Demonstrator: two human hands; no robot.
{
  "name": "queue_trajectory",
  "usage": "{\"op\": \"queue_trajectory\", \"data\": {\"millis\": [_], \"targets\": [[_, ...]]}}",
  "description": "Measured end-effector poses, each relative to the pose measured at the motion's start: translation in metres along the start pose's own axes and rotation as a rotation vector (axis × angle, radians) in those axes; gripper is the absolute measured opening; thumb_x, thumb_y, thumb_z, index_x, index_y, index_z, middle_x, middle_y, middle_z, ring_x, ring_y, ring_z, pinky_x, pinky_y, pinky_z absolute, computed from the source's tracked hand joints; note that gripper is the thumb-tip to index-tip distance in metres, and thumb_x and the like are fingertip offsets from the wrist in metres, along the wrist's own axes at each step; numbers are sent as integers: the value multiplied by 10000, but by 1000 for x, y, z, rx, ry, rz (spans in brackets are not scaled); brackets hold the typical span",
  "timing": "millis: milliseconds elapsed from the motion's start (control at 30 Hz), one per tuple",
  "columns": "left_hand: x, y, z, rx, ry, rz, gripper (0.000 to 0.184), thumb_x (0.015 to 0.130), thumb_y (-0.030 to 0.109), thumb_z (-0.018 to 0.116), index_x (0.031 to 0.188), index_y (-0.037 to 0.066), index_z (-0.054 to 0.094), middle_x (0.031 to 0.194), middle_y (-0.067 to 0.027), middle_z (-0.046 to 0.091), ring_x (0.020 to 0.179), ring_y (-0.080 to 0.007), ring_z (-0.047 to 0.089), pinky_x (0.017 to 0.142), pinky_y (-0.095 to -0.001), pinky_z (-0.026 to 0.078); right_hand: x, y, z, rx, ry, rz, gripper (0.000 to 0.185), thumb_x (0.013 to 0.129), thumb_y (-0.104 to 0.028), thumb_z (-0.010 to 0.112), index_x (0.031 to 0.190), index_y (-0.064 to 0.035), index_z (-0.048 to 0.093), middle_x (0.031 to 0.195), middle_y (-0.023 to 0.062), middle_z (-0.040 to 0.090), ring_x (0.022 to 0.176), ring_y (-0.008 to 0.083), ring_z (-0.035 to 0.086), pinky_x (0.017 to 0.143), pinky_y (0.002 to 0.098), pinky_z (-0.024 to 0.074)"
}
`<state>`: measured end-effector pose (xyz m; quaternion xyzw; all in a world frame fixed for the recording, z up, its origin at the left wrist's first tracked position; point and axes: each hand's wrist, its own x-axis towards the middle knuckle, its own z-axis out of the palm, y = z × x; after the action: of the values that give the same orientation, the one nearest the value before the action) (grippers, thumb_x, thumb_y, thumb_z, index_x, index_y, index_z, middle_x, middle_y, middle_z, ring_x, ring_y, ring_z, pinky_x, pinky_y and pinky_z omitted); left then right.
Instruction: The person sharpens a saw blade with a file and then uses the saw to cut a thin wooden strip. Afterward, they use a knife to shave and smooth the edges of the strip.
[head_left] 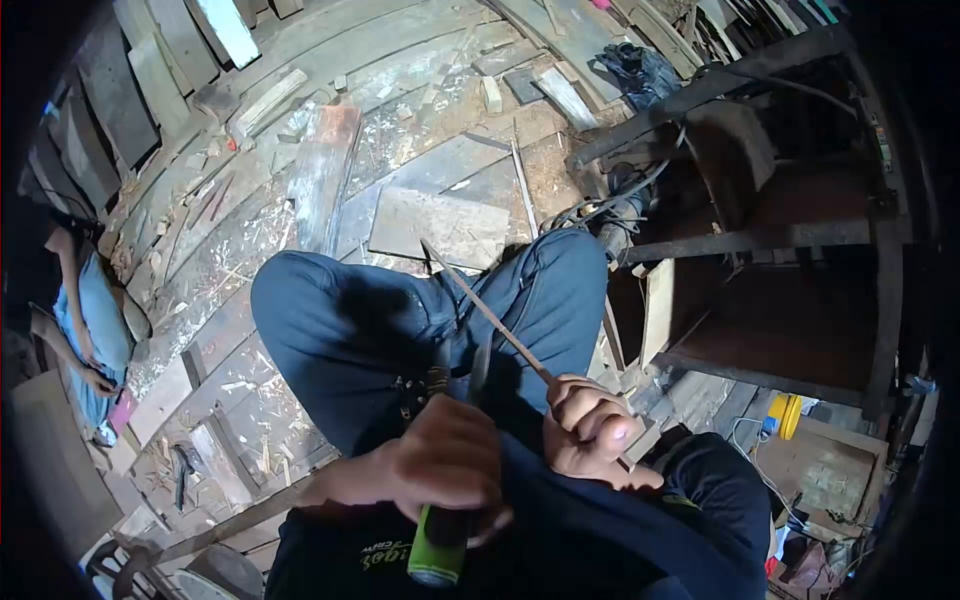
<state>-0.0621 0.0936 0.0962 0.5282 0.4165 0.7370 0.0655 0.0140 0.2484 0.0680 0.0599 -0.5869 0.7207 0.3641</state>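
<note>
A thin brown stick [495,322] is held by the right grip [590,430], which is closed tight around its near part. The stick is slanted over the bent legs [320,345], with its far tip pointed away and to the left. A green handle [437,548] is wrapped by the left grip [450,460], which is clamped on it too. Just past the left grip, a grey blade [482,368] is seen, blurred and close to the stick; whether the two are touching cannot be told. If the blade were pushed too hard and slipped off the wood, the legs or the right grip could be cut. The stick could be snapped if it were bent too far, because it looks so thin. A splinter could be caught from a rough edge.
</note>
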Motion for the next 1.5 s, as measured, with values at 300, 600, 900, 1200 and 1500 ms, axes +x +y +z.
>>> {"op": "queue_trajectory", "data": {"millis": [300,600,900,1200,1500], "targets": [[14,-4,19,-64,-154,180,207,793,64,733,681,50,560,565,-11,518,436,-157,513,398,-297,349,-8,-2,-1,-17,55,50,541,1045,-389,382,589,-108,312,452,32,302,401,165,257,450,328,272],[5,-8,28,-11,-147,179,282,726,266,680,653,93,469,583,-10,411,493,-209,509,422,-359,330,-7,-3,-3,-1,-1,54,497,1058,-398,344,628,-150,346,491,-9,287,447,139,208,514,307,278],[11,-11,31,-39,-170,196,181,842,135,662,712,49,570,569,4,423,447,-162,465,409,-324,310,-11,7,-9,50,114,-52,517,1043,-298,386,575,-82,345,449,50,335,373,171,297,408,336,269],[4,-27,36,5,-45,112,175,776,215,693,727,79,595,581,5,448,464,-187,494,417,-352,333,-12,8,-5,13,100,-98,528,1042,-279,389,558,-76,332,439,56,338,362,170,280,394,334,288],[9,-13,33,-32,-123,197,177,839,145,640,698,66,568,568,13,425,433,-147,446,396,-321,299,-11,9,-11,132,133,-63,530,1047,-286,401,563,-89,314,452,27,321,362,146,260,389,332,244]]}}
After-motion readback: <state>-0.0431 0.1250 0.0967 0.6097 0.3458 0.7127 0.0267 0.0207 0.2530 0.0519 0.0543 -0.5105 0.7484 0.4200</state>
